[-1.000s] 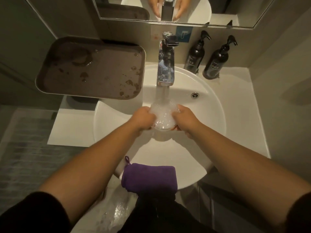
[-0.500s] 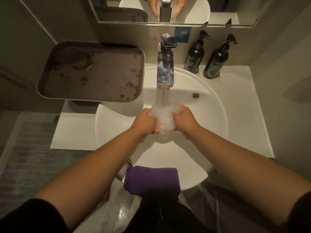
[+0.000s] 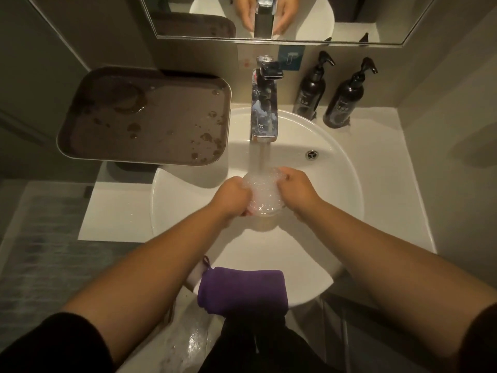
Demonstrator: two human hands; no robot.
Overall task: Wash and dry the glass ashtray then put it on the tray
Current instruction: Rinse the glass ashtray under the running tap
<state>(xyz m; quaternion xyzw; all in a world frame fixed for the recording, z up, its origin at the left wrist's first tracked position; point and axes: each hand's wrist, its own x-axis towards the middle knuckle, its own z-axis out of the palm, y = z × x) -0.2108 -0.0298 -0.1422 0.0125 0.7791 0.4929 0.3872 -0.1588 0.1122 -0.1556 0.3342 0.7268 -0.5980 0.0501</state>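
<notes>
The glass ashtray (image 3: 263,195) is covered in white foam and sits under the running stream from the chrome tap (image 3: 265,114), above the white round basin (image 3: 341,189). My left hand (image 3: 232,196) grips its left side and my right hand (image 3: 297,188) grips its right side. The foam and my fingers hide most of the glass. A brown tray (image 3: 150,119), wet with scattered drops, rests on the counter to the left of the tap. A purple cloth (image 3: 243,290) hangs over the basin's near rim.
Two dark pump bottles (image 3: 312,90) (image 3: 345,99) stand at the back right of the white counter (image 3: 390,168). A mirror (image 3: 279,17) hangs above the tap. The wall closes in on the right, and water lies on the floor below the basin.
The ashtray has stayed under the stream between both hands. My right hand has shifted up along the rim and the ashtray has turned slightly.
</notes>
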